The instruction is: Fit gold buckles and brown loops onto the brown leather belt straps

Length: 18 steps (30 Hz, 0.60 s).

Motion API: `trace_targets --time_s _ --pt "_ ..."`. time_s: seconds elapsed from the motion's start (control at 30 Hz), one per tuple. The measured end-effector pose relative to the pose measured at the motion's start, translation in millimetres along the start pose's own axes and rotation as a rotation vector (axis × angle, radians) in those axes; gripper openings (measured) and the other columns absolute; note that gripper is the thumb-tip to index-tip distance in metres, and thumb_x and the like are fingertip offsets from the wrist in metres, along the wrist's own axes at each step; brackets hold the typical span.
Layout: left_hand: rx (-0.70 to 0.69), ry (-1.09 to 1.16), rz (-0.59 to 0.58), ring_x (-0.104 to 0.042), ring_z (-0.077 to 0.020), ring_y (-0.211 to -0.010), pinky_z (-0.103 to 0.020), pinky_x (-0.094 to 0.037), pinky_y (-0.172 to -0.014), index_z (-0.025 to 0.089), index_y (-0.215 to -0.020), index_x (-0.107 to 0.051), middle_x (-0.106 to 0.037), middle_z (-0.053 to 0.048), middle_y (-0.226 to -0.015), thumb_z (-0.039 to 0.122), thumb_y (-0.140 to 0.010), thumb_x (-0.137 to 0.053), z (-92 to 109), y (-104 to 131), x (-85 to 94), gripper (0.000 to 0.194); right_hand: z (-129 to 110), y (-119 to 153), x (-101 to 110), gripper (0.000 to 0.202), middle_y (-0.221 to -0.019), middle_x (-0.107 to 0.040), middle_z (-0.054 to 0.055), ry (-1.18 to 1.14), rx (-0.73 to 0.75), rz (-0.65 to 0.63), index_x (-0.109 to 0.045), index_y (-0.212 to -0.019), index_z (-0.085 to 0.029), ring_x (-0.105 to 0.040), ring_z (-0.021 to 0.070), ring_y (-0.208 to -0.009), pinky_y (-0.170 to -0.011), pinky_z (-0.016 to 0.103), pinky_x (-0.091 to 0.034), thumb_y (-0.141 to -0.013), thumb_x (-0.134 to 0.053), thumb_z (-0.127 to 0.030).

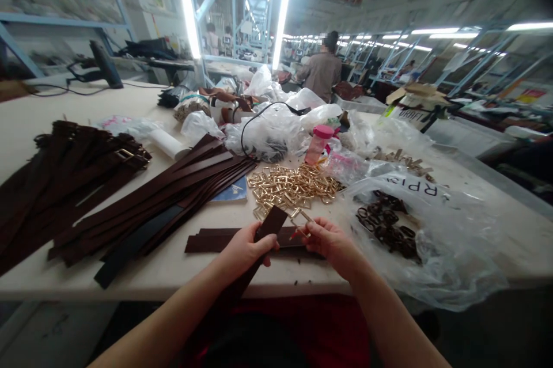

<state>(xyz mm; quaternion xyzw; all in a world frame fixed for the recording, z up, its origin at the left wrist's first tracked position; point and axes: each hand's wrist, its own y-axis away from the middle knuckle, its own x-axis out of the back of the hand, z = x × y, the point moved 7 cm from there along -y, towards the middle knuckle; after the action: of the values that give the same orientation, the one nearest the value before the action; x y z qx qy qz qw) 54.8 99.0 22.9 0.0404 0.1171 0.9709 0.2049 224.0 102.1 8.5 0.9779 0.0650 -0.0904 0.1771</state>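
Note:
My left hand (247, 247) grips a dark brown leather strap (273, 220), its flat end pointing up and away from me and its length running down toward my lap. Between the fingertips of my right hand (328, 241) is a gold buckle (301, 217), just right of the strap's end and apart from it. Beneath both hands, more brown straps (205, 241) lie flat on the table. A heap of gold buckles (296, 186) spreads just beyond the hands.
Long brown straps (173, 195) fan out at left, beside a bundle of finished-looking straps (73, 166). Small brown loops (386, 224) lie on a clear plastic bag (453, 241) at right. A pink-lidded bottle (318, 144) stands behind the buckles. A person (322, 71) is farther back.

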Motion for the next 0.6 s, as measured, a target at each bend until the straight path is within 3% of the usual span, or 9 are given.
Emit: trace_targets --time_s 0.1,0.27,0.4,0.47,0.6 --pt "-0.073 -0.045 0.024 -0.053 -0.0073 -0.047 -0.020 -0.044 -0.047 0.014 -0.087 -0.053 -0.061 0.000 -0.073 0.036 -0.071 -0.061 5 1 -3.0 0.028 11 16 -21 0.030 -0.077 -0.065 0.004 0.018 0.022 -0.059 -0.056 -0.073 -0.016 -0.055 0.0098 -0.060 -0.053 0.021 -0.043 -0.068 -0.067 -0.043" --pt "-0.066 -0.055 -0.024 -0.053 -0.0086 -0.047 -0.020 -0.044 -0.046 0.014 -0.084 -0.054 -0.060 0.002 -0.063 0.031 -0.069 -0.062 0 6 -16.5 0.024 29 35 -41 0.027 -0.075 -0.063 0.002 -0.105 -0.051 -0.157 -0.054 -0.085 -0.016 -0.051 0.0082 -0.055 -0.050 0.021 -0.037 -0.070 -0.066 -0.035" --pt "-0.054 -0.147 0.059 -0.053 -0.0091 -0.046 -0.019 -0.042 -0.044 0.014 -0.084 -0.054 -0.057 0.003 -0.061 0.027 -0.068 -0.061 -3 6 -18.3 0.022 35 49 -49 0.054 -0.078 -0.059 -0.002 -0.229 -0.066 -0.255 -0.049 -0.110 -0.022 -0.050 0.0078 -0.062 -0.056 0.020 -0.036 -0.061 -0.071 -0.017" --pt "-0.053 -0.211 0.091 -0.054 -0.0099 -0.047 -0.020 -0.042 -0.045 0.014 -0.085 -0.054 -0.057 0.003 -0.063 0.026 -0.068 -0.059 -4 5 -19.1 0.021 39 50 -48 0.061 -0.072 -0.056 -0.004 -0.227 -0.037 -0.206 -0.046 -0.114 -0.023 -0.048 0.0075 -0.060 -0.056 0.020 -0.035 -0.059 -0.072 -0.018" --pt "-0.092 -0.396 0.140 -0.055 -0.0116 -0.052 -0.022 -0.042 -0.052 0.015 -0.086 -0.055 -0.058 0.003 -0.061 0.026 -0.070 -0.056 -4 6 -20.9 0.019 50 42 -39 0.054 -0.060 -0.047 -0.009 -0.160 0.072 -0.038 -0.048 -0.107 -0.022 -0.040 0.0058 -0.050 -0.049 0.019 -0.029 -0.060 -0.073 -0.025"
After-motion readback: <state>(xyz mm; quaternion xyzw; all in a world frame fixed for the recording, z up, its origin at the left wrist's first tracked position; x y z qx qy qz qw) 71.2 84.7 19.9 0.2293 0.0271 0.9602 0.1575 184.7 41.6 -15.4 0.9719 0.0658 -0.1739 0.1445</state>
